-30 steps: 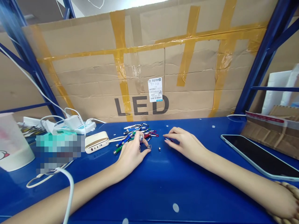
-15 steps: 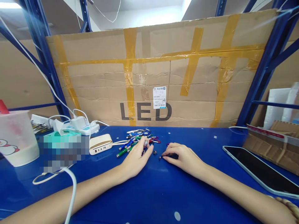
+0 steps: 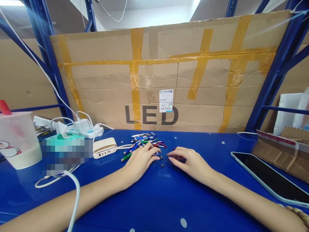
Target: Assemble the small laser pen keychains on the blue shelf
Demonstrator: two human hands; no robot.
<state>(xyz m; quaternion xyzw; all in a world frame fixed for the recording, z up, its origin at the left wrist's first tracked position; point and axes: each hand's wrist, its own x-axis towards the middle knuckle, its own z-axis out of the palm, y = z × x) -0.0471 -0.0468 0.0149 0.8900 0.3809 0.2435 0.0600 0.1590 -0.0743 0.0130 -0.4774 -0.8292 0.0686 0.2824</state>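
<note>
My left hand (image 3: pixel 141 157) rests at the front of a pile of thin metal-coloured pens or penlights (image 3: pixel 142 139), blue, green, red and silver. Its thumb and curled forefinger are apart, with the thumb tip beside a small dark cylindrical piece (image 3: pixel 161 157). Whether it touches that piece I cannot tell. A second small dark piece (image 3: pixel 162 166) lies loose on the blue table, a little nearer to me. To the right, my right hand (image 3: pixel 189 160) lies on its side, thumb and fingers slightly apart, nothing visible between the tips. A purple bit (image 3: pixel 173 149) shows behind its fingers.
At left stand a lidded cup (image 3: pixel 20 141), a blurred-out teal pack (image 3: pixel 67 141), a white power bank (image 3: pixel 104 148) and a power strip (image 3: pixel 95 131) with cables. A phone (image 3: pixel 267 175) and brown cardboard (image 3: pixel 280 154) lie right. A tall cardboard sheet (image 3: pixel 103 87) closes the back.
My right fingers have let go of the small dark piece, which now lies on the table, and have parted. My left fingers have curled toward the other small piece. The view has shifted slightly.
</note>
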